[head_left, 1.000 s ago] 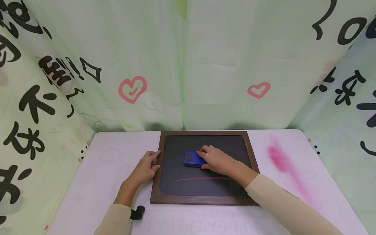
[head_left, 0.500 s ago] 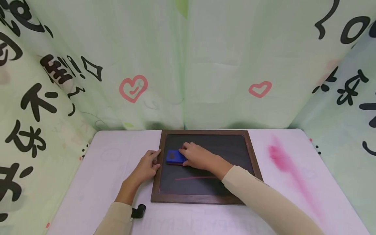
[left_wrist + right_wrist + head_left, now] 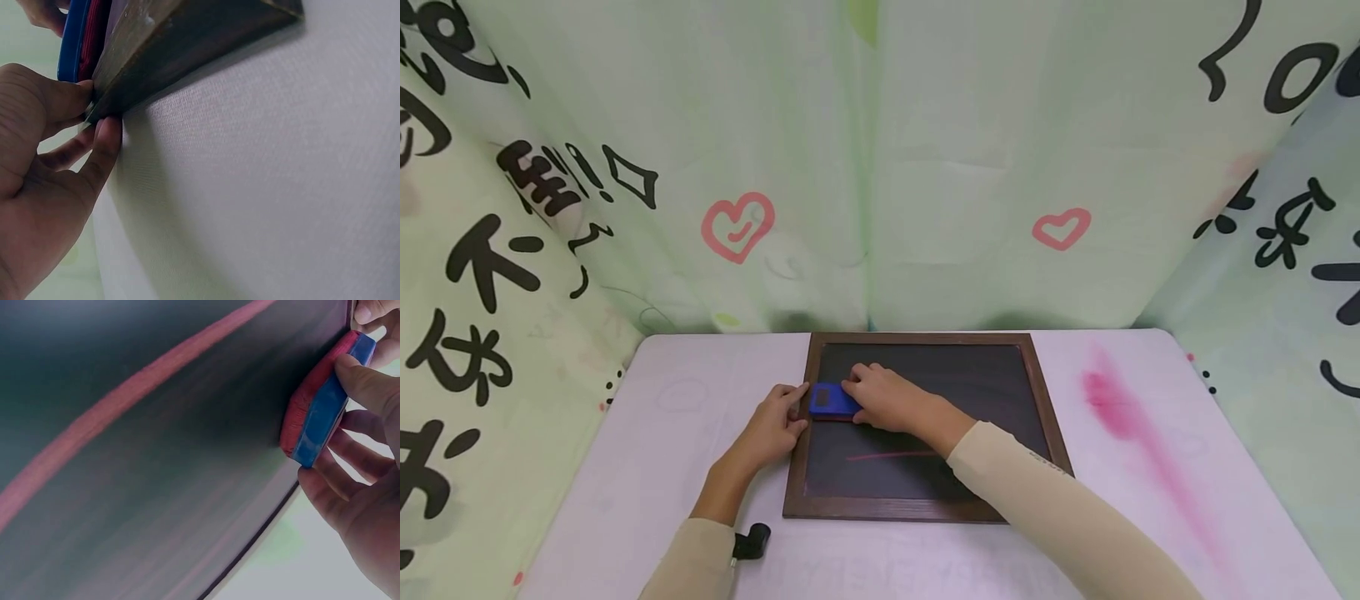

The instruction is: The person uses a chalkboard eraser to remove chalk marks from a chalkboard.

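- Right hand (image 3: 891,400), one of two bare hands in view, is clamped on one blue rectangular eraser (image 3: 830,402) with a red padded underside; the thumb lies along one side, the fingers along the other.
- That eraser is on the left part of one black chalkboard (image 3: 992,383), its red pad towards the dark surface and its far end right up against the left rail of the brown wooden frame (image 3: 917,509). Whether it overlaps the rail I cannot tell.
- Left hand (image 3: 775,427) pinches the same left rail between thumb and fingers, its fingertips just beside the eraser.
- One pinkish-red chalk line (image 3: 887,456) runs across the lower half of the chalkboard, nearer the person than the eraser; the right forearm covers part of it.
- Two beige sleeves (image 3: 1045,508) cover the forearms, and one small black object (image 3: 752,542) sits at the left wrist.
- Under the chalkboard is one whitish table (image 3: 647,433), with one blurred pink smear (image 3: 1108,404) on its right side.
- Behind hangs pale green cloth (image 3: 940,108) bearing two red heart outlines (image 3: 1061,220) and black lettering (image 3: 493,262).
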`<move>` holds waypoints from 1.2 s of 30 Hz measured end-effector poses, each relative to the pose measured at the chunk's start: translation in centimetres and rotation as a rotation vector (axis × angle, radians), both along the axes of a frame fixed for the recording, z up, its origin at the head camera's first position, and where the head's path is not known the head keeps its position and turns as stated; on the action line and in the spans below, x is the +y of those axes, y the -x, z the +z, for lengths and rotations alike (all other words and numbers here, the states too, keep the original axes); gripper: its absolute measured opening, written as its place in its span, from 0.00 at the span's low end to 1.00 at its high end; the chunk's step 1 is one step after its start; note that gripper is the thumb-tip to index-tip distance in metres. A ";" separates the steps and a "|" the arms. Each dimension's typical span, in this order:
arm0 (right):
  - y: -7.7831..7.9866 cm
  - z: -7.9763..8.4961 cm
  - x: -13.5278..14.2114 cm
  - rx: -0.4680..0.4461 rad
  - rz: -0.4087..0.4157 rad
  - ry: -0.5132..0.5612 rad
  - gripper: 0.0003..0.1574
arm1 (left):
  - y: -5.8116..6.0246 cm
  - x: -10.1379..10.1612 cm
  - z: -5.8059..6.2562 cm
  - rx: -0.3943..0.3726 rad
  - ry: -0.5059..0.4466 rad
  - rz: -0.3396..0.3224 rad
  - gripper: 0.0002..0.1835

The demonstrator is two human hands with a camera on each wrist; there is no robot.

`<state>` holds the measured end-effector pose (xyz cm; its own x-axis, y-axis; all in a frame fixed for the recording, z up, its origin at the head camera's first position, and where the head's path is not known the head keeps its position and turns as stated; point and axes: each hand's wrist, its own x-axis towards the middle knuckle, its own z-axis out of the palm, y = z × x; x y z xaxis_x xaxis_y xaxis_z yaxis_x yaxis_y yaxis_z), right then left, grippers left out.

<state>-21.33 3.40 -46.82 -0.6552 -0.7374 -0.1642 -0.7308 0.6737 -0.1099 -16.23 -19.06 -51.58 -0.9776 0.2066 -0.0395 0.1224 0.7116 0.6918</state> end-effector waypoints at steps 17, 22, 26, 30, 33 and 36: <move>-0.4 -0.1 1.2 -0.130 -0.027 0.081 0.37 | 0.1 -0.1 0.0 0.018 -0.012 -0.018 0.34; -0.8 -0.1 2.4 -0.149 -0.035 0.104 0.37 | 0.1 -0.2 -0.1 0.018 -0.009 -0.019 0.34; -1.2 -0.2 4.0 -0.132 -0.027 0.141 0.36 | 0.0 -0.2 -0.1 0.024 -0.006 -0.021 0.33; -1.6 -0.3 5.7 -0.125 -0.037 0.161 0.36 | 0.0 -0.2 -0.1 0.018 -0.009 -0.023 0.34; -1.8 -0.2 7.0 -0.135 -0.058 0.170 0.36 | 0.1 -0.3 -0.2 0.018 -0.008 -0.020 0.34; -2.0 -0.4 8.3 -0.139 -0.081 0.175 0.36 | 0.1 -0.3 -0.2 0.017 -0.012 -0.021 0.34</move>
